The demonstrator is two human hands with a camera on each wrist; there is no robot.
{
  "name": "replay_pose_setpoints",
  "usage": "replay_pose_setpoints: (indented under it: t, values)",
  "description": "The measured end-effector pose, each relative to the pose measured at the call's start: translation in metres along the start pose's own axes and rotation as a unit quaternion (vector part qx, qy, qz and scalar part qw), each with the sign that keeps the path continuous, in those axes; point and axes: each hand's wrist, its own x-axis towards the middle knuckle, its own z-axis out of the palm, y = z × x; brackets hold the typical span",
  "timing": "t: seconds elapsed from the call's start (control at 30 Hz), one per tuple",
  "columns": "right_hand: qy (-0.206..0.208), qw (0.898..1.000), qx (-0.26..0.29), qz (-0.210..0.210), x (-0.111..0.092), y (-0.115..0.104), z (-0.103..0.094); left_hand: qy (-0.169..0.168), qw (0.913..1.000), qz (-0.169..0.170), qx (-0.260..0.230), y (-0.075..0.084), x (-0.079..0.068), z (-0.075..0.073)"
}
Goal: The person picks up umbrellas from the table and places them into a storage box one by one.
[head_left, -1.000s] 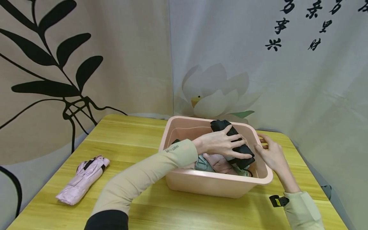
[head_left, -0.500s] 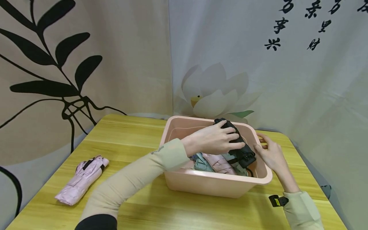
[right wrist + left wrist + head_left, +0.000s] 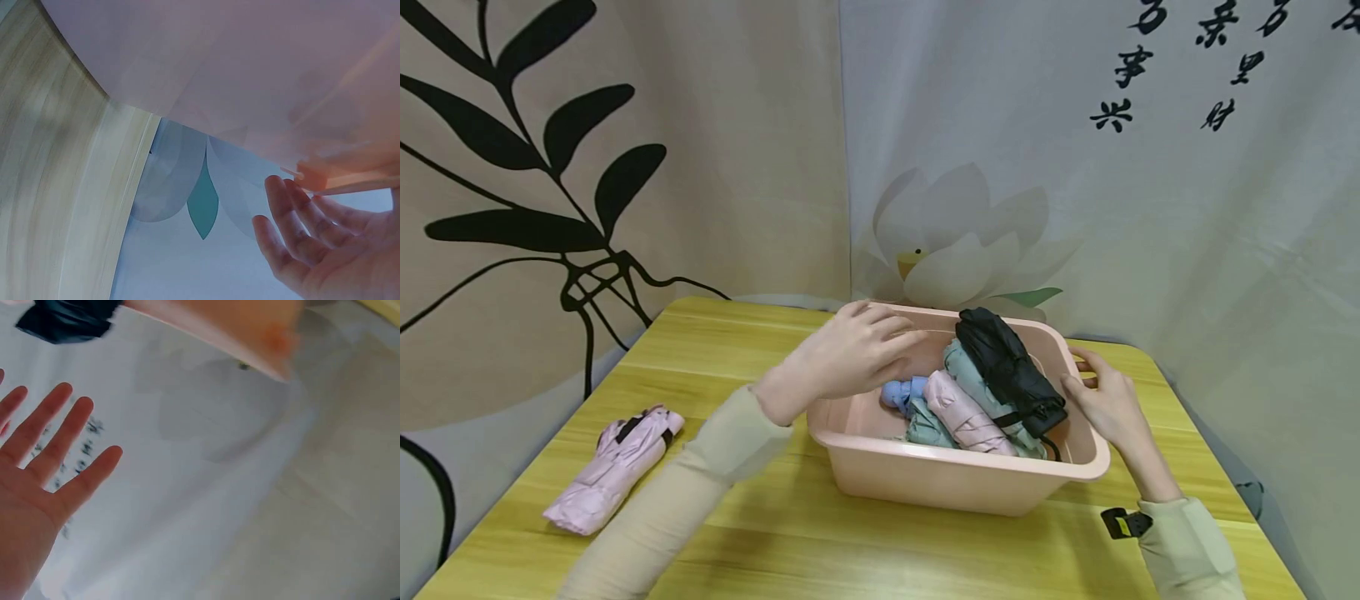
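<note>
Several folded umbrellas lie in a pink plastic bin point(image 3: 925, 473). A black folded umbrella point(image 3: 1006, 367) is on top at the right, over a pale teal one point(image 3: 966, 379). Beside them are a pink folded umbrella point(image 3: 966, 412), a darker teal one point(image 3: 928, 427) and a small blue one point(image 3: 902, 393). My left hand point(image 3: 853, 354) hovers over the bin's left side, holding nothing; its fingers look spread in the left wrist view. At the bin's right rim, my right hand point(image 3: 1108, 408) touches the edge with thumb and loosely bent fingers point(image 3: 290, 219).
Another pink folded umbrella point(image 3: 615, 471) lies on the left of the yellow wood-grain table point(image 3: 850, 558). Behind the table hangs a printed cloth point(image 3: 760, 167) with black leaves, a lotus and characters. A black device point(image 3: 1126, 524) is strapped at the right wrist.
My left hand has let go of the black umbrella inside the bin and moved left, off the pile. The right hand stays at the rim.
</note>
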Motion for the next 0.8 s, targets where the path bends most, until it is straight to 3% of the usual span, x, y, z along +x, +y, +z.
replay_pose_setpoints:
  t: [0.17, 0.3, 0.43, 0.57, 0.67, 0.8]
  values:
    - [0.000, 1.000, 0.000, 0.001, 0.000, 0.000, 0.000, -0.010, 0.9977, -0.066, -0.003, -0.012, -0.042, 0.002]
    - [0.002, 1.000, -0.004, 0.000, 0.001, 0.000, 0.001, -0.057, 0.9868, -0.151, -0.015, -0.017, -0.078, 0.005]
    - [0.003, 1.000, -0.007, -0.001, 0.001, 0.000, 0.001, -0.109, 0.9634, -0.243, -0.027, -0.020, -0.117, 0.008]
    - [0.000, 1.000, -0.002, 0.010, 0.002, -0.001, 0.001, -0.122, 0.9400, -0.318, -0.017, -0.021, -0.155, 0.013]
    - [-0.004, 1.000, 0.003, 0.020, 0.002, -0.001, 0.000, -0.145, 0.9177, -0.370, -0.013, -0.021, -0.182, 0.013]
    - [-0.006, 1.000, 0.004, 0.021, 0.001, -0.001, -0.001, -0.203, 0.8882, -0.410, -0.037, -0.026, -0.223, 0.010]
